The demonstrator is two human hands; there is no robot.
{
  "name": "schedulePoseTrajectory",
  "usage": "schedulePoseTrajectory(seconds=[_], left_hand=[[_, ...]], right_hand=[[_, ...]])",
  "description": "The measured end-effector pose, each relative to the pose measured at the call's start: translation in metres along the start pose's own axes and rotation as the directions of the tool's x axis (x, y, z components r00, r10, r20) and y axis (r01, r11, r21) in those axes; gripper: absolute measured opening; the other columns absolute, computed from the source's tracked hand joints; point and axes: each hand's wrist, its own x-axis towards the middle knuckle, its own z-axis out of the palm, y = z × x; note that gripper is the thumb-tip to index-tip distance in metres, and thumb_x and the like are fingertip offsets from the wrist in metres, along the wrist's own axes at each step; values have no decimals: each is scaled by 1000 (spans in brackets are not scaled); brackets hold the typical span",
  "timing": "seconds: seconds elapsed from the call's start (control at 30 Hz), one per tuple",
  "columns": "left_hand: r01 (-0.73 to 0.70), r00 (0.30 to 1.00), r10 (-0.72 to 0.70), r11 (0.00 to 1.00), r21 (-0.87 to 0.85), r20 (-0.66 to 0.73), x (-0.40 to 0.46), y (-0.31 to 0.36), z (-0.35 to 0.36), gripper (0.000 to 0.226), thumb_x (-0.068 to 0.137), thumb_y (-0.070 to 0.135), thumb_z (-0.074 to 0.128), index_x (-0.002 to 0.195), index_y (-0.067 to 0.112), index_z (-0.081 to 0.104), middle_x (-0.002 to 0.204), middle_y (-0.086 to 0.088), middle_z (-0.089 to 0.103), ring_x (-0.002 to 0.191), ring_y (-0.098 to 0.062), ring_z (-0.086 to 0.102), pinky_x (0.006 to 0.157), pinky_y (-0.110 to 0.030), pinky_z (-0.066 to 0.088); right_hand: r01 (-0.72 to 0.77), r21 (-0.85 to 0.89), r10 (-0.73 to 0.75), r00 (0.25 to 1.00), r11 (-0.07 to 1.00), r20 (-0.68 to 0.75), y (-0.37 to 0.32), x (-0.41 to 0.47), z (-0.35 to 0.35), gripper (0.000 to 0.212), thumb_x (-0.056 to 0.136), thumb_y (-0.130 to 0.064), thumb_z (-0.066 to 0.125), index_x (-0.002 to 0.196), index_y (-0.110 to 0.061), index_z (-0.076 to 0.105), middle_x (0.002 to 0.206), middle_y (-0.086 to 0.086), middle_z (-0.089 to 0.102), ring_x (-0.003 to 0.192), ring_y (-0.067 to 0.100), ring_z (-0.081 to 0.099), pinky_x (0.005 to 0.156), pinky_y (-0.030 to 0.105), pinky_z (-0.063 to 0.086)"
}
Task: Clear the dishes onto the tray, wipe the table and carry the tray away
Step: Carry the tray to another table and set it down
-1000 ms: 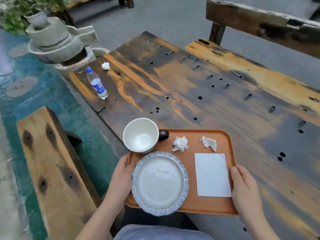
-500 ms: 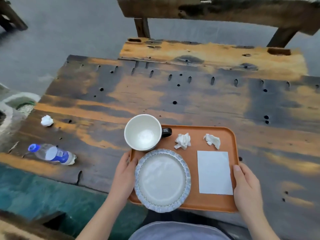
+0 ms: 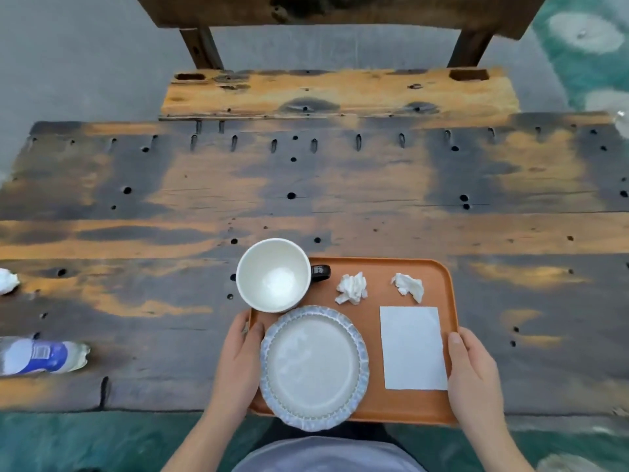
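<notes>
**Loaded tray gripped at both short edges over the near side of a weathered table**

The orange tray [image 3: 374, 408] sits over the near edge of the dark wooden table [image 3: 306, 206], its front rim reaching past that edge. The left hand [image 3: 238, 362] is closed on the tray's left rim, thumb on top; the right hand [image 3: 474, 373] clasps the right rim likewise. On the tray, a white mug [image 3: 274, 275] with a dark handle occupies the far left corner, and a blue-rimmed plate [image 3: 315, 367] lies just in front of it, overhanging the near rim. Two crumpled tissues [image 3: 352, 288] lie along the far side, and a flat white napkin [image 3: 412, 349] rests beside the right thumb. Well to the left, on the tabletop, lie a plastic bottle [image 3: 41, 356] on its side and another tissue wad [image 3: 7, 281]. A wooden bench [image 3: 340, 93] stands beyond the table.
</notes>
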Motion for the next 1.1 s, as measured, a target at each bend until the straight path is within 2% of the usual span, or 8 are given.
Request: schedulePoseTrajectory(seconds=[0.1, 0.33, 0.53, 0.73, 0.87, 0.97, 1.03, 1.1], left_hand=[[42, 999, -41, 997, 60, -20, -5, -30, 7, 23, 108, 23, 43, 109, 30, 64, 94, 16, 72, 93, -9, 69, 76, -30, 53], [147, 989, -138, 974, 171, -60, -6, -104, 15, 25, 110, 27, 39, 112, 38, 61, 97, 26, 69, 92, 5, 67, 75, -27, 51], [248, 967, -227, 947, 205, -118, 4, -143, 18, 29, 109, 25, 41, 102, 45, 61, 100, 13, 71, 96, -6, 67, 82, -37, 54], [282, 955, -247, 927, 248, -163, 16, -169, 20, 24, 109, 27, 41, 105, 41, 60, 102, 11, 71, 96, -8, 67, 80, -35, 54], [246, 966, -208, 925, 291, -155, 35, -181, 25, 25, 109, 24, 41, 104, 38, 60, 98, 10, 71, 93, -10, 68, 75, -32, 53], [218, 974, -192, 938, 268, -122, 56, -180, 32, 22, 108, 24, 41, 115, 30, 62, 100, 12, 71, 91, -3, 68, 75, -27, 51], [186, 982, -171, 950, 251, -80, 72, -175, 36, 22, 109, 23, 41, 116, 30, 61, 101, 13, 70, 90, 4, 66, 74, -24, 51], [147, 989, -138, 958, 248, -54, 91, -168, 41, 22, 109, 19, 40, 110, 25, 61, 95, 8, 68, 83, 3, 65, 70, -25, 48]], right_hand=[[-39, -10, 40, 999, 999, 14, 25, 2, 5, 29, 107, -34, 33, 87, -26, 53, 87, -7, 62, 79, 12, 59, 61, 25, 43], [-133, -88, 139, 989, 987, 57, 96, 0, 30, 28, 106, -28, 36, 86, -24, 55, 82, -4, 64, 75, 16, 61, 59, 26, 41], [-203, -194, 220, 973, 960, 72, 135, 6, 57, 23, 105, -32, 35, 104, -22, 55, 84, -4, 65, 76, 16, 62, 63, 30, 47], [-248, -259, 271, 961, 933, 56, 162, 14, 80, 22, 105, -35, 34, 109, -23, 52, 86, -11, 61, 77, 13, 61, 64, 29, 46], [-210, -257, 230, 972, 943, 49, 168, 31, 90, 20, 105, -32, 37, 98, -26, 54, 85, -12, 61, 77, 14, 61, 64, 31, 46], [-117, -282, 134, 990, 952, 38, 165, 53, 95, 29, 105, -26, 38, 81, -22, 53, 75, 0, 63, 70, 21, 60, 66, 41, 50], [-63, -295, 74, 997, 954, 26, 161, 70, 100, 29, 105, -22, 40, 80, -17, 55, 71, 7, 62, 64, 25, 59, 66, 45, 50], [-9, -288, 14, 1000, 957, 17, 154, 89, 107, 27, 104, -18, 41, 84, -12, 58, 70, 9, 62, 64, 24, 58, 64, 43, 48]])
